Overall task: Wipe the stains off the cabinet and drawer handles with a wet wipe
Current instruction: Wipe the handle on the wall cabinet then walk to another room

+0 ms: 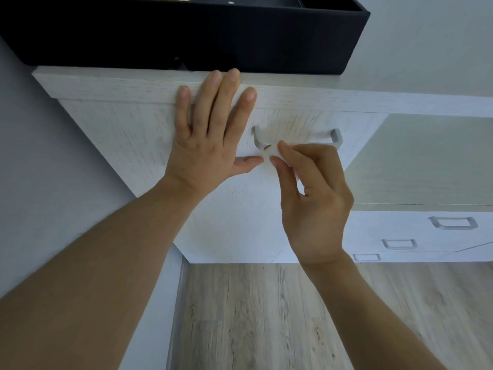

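Pinching a small white wet wipe [277,153], the right hand [312,204] rubs the left end of the grey metal drawer handle [296,137]; the wipe is mostly hidden. Left hand [210,140] presses the whitewashed wooden drawer front [128,129], fingers spread.

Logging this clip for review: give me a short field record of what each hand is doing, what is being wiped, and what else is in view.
left hand: flat, fingers straight, pressed on the drawer front and top edge
right hand: pinches a wet wipe
wipe position: at the left end of the drawer handle
stain: small brown mark by the wipe on that handle
other handles: three on lower drawers
on top: black box
floor: wood-look planks
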Available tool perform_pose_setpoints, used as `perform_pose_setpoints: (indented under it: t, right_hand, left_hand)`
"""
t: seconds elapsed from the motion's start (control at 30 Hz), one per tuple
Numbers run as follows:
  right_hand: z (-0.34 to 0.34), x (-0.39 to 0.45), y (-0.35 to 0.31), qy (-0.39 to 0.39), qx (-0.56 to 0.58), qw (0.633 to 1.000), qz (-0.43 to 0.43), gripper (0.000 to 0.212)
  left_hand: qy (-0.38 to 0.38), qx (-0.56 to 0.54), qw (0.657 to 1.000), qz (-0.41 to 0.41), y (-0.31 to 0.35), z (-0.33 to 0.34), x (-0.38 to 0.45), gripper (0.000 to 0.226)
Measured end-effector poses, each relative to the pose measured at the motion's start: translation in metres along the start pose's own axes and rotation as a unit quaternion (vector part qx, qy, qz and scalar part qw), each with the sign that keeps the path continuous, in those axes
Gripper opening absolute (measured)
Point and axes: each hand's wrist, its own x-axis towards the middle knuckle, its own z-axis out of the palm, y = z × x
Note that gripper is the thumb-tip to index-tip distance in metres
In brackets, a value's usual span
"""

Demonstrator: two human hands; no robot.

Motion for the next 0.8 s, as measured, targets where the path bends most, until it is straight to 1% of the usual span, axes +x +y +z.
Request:
perform_pose_setpoints:
  t: [0.13,0.27,0.43,0.57,0.67,0.8]
  right_hand:
    - [-0.001,0.000,0.002,0.009,-0.009,1.000,0.014,0.016]
    - [0.000,0.000,0.001,-0.007,-0.013,1.000,-0.004,0.016]
    - [-0.006,-0.008,-0.001,0.014,-0.013,0.999,0.031,0.015]
    - [-0.001,-0.007,-0.007,0.016,-0.006,0.999,0.030,0.014]
    - [0.001,-0.004,-0.007,0.007,-0.004,1.000,0.015,0.015]
    - [0.005,-0.002,-0.003,0.003,-0.017,1.000,-0.015,0.015]
  left_hand:
    - [-0.002,-0.001,1.000,0.005,0.000,0.000,-0.001,0.109]
    - [-0.010,-0.002,1.000,0.003,0.000,-0.001,0.000,0.107]
    - [-0.020,-0.012,1.000,0.007,-0.003,-0.006,0.001,0.097]
    - [-0.020,-0.015,1.000,0.009,-0.004,-0.005,0.000,0.107]
    - [-0.011,-0.008,1.000,0.010,-0.003,-0.002,0.000,0.111]
    - [-0.018,0.001,1.000,0.000,-0.002,0.001,-0.001,0.112]
